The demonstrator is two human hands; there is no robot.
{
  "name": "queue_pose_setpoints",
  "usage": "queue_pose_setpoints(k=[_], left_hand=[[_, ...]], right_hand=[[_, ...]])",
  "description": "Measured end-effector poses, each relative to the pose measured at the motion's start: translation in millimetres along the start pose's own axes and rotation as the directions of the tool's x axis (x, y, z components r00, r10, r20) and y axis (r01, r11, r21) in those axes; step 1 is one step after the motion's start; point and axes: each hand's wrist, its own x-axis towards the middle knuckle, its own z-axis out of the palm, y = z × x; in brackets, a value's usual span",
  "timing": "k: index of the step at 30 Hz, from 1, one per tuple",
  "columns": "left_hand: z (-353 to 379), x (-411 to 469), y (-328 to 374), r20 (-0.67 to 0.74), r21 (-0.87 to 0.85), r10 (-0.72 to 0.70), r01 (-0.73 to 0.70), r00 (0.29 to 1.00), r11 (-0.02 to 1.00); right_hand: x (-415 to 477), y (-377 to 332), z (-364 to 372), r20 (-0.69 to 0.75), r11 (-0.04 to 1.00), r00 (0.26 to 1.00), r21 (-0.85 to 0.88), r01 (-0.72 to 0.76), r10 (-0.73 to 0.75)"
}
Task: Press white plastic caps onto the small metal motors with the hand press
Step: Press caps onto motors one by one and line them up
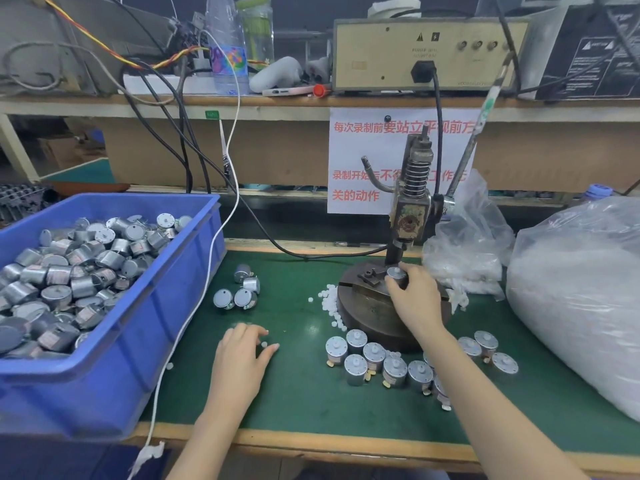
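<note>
- One view only — a wide-angle camera worn on the person's head, facing forward and down over the desk [301,403].
- It sits close: both forearms [485,393] enter from the bottom edge, and the hand press [410,216] stands just right of centre.
- Behind the hand press the view reaches a shelf [277,102]; it also takes in a blue bin [104,375] far to its left and a plastic bag [571,289] to its right.

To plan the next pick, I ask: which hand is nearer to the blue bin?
Left. The left hand is over the mat just right of the blue bin; the right hand is farther right, holding a motor under the press.
</note>
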Motion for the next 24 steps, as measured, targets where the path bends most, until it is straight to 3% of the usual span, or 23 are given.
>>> queue_pose_setpoints(k=[7,9,12,14,17,21,24], left_hand=[[1,0,-2,0.006,0.032,0.027,-0.027,1.0,0.999],[1,0,-2,-0.002,0.036,0.033,-0.033,0.999,0.999],[1,0,-3,-0.012,0.035,0.033,-0.033,0.999,0.999],[2,0,-4,-0.017,0.027,0.031,-0.031,0.999,0.999],[1,0,-3,-0.014,0.018,0.04,-0.04,0.999,0.999],[1,-1,-4,0.005,0.04,0.056,-0.056,0.998,0.998],[2,-1,-5,-0.005,0.022,0.063,-0.063,0.998,0.998]], right_hand=[[1,0,3,0.006,0.927,0.985,-0.336,0.165,-0.173],[-4,-2,1,-0.016,0.936,0.979,-0.295,0.191,-0.205],[-19,-19,1,-0.007,0.952,0.953,-0.035,0.303,-0.304],[-30,-34,7,0.074,0.926,0.924,0.078,0.37,-0.375],[-44,-51,24,0.308,0.911,0.86,0.068,0.407,-0.407],[-56,-58,43,0.553,0.828,0.755,-0.192,0.527,-0.352],[-62,-59,49,0.579,0.779,0.761,-0.317,0.542,-0.294]])
